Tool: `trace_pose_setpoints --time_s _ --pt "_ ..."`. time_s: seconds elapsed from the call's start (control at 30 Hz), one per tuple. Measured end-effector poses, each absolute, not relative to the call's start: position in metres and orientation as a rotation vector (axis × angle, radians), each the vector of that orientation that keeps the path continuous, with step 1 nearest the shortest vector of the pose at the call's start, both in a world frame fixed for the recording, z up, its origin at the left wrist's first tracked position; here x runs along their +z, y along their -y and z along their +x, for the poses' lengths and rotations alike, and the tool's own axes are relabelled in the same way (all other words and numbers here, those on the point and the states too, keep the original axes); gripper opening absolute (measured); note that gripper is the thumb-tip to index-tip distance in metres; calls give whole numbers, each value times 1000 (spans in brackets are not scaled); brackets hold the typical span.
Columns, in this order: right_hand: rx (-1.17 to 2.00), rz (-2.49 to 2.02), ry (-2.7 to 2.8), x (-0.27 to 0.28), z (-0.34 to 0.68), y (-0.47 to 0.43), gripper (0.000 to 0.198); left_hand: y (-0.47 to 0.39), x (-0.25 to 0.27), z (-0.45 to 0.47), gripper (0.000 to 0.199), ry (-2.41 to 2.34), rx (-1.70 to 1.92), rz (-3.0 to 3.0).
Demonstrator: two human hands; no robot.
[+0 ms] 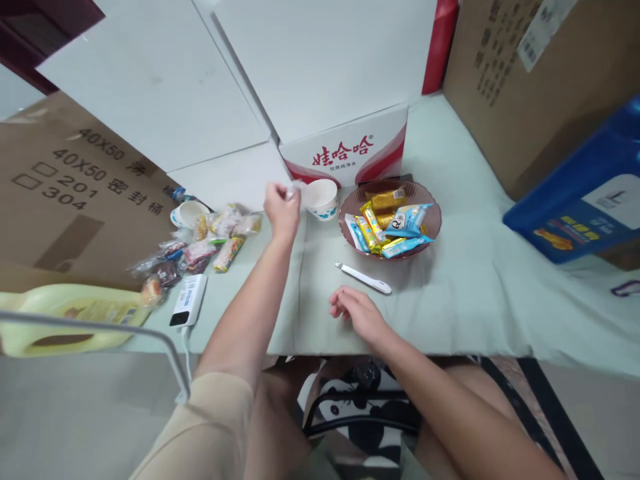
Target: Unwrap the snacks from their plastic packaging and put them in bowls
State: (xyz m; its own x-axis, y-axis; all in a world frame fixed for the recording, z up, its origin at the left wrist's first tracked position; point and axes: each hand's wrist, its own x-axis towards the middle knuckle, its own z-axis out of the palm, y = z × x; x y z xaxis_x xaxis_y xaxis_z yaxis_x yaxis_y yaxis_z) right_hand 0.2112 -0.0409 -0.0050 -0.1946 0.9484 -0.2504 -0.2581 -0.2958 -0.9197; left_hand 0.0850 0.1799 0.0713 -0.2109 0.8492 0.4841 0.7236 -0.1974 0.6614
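My left hand is closed in a pinch on a small clear-white scrap, blurred, perhaps plastic. It is beside the rim of a white paper cup with a blue pattern. Near the table's front, my right hand has its fingers curled in, and nothing shows in them. Just beyond it lies a slim white cutter. A purplish glass bowl of yellow and blue wrapped snacks stands to the right of the cup.
Several wrapped snacks, a second paper cup and a white power bank lie left. A yellow jug rests against a cardboard box. White boxes stand behind; a blue container and carton stand right.
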Motion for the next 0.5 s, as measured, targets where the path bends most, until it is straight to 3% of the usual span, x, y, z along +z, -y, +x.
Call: trace_pose_setpoints --time_s 0.07,0.13,0.27,0.5 --pt "1645 -1096 1010 -4 210 42 28 -202 82 102 4 -1965 979 2273" --pt "1629 -1106 1058 -2 209 42 25 -219 85 117 10 -2004 601 2506" --pt "1633 -1146 1113 1 208 42 26 -247 77 139 27 -2002 -82 2434" --pt "1623 -1217 1252 9 210 38 24 -276 74 153 10 -1709 -506 2017"
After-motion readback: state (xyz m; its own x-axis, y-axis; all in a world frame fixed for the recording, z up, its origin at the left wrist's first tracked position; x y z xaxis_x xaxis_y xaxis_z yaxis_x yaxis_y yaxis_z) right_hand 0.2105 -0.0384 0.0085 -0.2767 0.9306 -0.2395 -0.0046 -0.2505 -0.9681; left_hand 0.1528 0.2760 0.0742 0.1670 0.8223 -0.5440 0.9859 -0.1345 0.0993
